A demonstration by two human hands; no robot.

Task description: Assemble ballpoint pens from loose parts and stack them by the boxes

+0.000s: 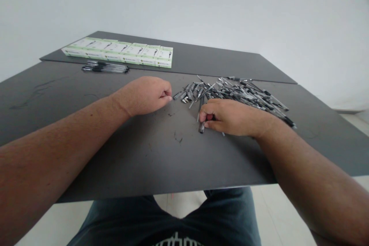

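My right hand (227, 117) is closed, its thumb and fingers pinching a clear and dark pen barrel (201, 128) low over the table. The barrel's middle is hidden by my fingers. To the left, my left hand (147, 94) is curled with thumb and fingertips together. Whatever it may hold is too small or hidden to make out. Beside its fingertips lie small pen caps and metal tips (190, 93). A loose heap of pen parts (245, 94), with clear tubes, thin refills and black grips, spreads behind and beyond my right hand.
Assembled-looking pens (105, 67) with black grips lie in a bundle at the back left. Behind them stands a row of white and green pen boxes (121, 52). The grey table (150, 161) has a seam across it and its front edge runs above my knees.
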